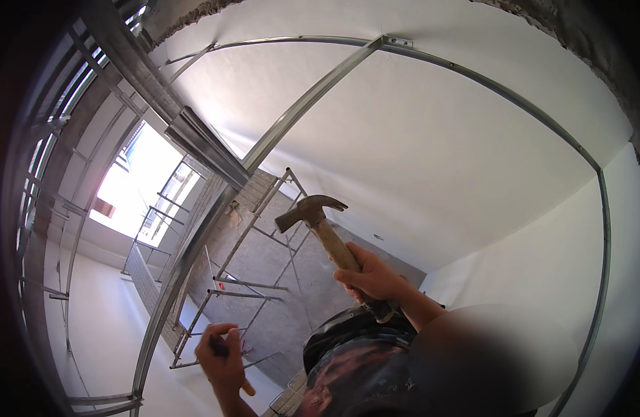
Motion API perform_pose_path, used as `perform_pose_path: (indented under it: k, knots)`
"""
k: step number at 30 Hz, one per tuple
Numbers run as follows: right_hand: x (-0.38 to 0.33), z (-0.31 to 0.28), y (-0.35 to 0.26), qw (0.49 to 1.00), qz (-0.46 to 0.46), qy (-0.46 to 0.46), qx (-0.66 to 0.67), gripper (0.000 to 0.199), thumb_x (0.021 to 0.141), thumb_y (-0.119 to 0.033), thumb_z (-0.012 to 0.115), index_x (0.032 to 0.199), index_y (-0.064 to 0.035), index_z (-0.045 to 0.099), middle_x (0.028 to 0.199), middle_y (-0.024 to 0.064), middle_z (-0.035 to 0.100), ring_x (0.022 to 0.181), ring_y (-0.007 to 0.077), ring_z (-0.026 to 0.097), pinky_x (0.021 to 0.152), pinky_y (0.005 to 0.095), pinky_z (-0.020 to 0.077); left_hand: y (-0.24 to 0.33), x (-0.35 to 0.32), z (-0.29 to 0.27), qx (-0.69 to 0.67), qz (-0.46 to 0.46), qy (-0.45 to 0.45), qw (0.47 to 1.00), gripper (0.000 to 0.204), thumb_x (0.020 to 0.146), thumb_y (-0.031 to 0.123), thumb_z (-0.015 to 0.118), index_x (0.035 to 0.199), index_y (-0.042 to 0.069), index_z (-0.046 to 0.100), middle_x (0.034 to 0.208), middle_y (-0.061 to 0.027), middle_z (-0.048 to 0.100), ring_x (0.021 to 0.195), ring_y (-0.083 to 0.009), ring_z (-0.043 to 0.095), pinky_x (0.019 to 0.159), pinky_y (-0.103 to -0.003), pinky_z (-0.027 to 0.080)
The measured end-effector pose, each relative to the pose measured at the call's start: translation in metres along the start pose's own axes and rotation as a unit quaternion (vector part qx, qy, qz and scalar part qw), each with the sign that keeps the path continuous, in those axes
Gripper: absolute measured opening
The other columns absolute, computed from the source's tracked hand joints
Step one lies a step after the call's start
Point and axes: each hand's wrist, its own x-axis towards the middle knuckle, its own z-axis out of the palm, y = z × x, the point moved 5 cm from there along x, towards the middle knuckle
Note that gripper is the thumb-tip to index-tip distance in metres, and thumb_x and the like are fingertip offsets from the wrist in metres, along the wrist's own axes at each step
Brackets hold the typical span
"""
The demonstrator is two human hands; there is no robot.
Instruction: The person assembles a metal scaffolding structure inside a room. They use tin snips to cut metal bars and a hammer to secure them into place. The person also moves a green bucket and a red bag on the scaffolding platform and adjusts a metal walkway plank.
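My right hand [377, 278] is closed around the wooden handle of a claw hammer [328, 240]. The steel head is up, with its claw pointing to the right and its face to the left. Lower left, my left hand [226, 361] is curled around a slim tool [247, 387]. A dark part of it shows between the fingers and a yellowish end sticks out below the palm; its kind cannot be made out. The hands are apart. Left of the hammer, a metal channel [184, 267] runs down the view, and neither hand touches it.
Tubular scaffold frames [247, 285] stand on the grey floor [299, 278], beside planks [142, 281]. Another metal channel [313, 94] crosses to a curved-looking track [500, 83] along the white surface. A bright window [142, 184] is at the left. Stacked metal profiles [205, 142] hang overhead.
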Motion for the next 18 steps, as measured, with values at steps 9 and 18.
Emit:
perform_pose_path:
  k: [9, 18]
  knots:
    - [-0.002, 0.006, -0.016, 0.944, -0.123, -0.088, -0.294, 0.053, 0.095, -0.030, 0.069, 0.129, -0.0008, 0.041, 0.083, 0.0191, 0.065, 0.072, 0.0381, 0.068, 0.065, 0.0423, 0.0534, 0.061, 0.047, 0.191, -0.418, -0.088, -0.047, 0.903, 0.027, 0.091, 0.007, 0.070, 0.116, -0.002, 0.061, 0.112, -0.0118, 0.071, 0.082, -0.0107, 0.065, 0.074, -0.025, 0.052]
    - [-0.103, -0.065, -0.247, 0.789, -0.362, -0.117, -0.482, 0.021, 0.088, -0.019, 0.070, 0.105, -0.0080, 0.067, 0.094, 0.0056, 0.069, 0.064, 0.0186, 0.064, 0.057, 0.0369, 0.0528, -0.003, 0.090, 0.226, -0.179, -0.105, 0.009, 0.978, 0.018, 0.092, 0.015, 0.071, 0.099, 0.002, 0.061, 0.081, -0.0057, 0.068, 0.080, -0.0168, 0.069, 0.074, -0.031, 0.054]
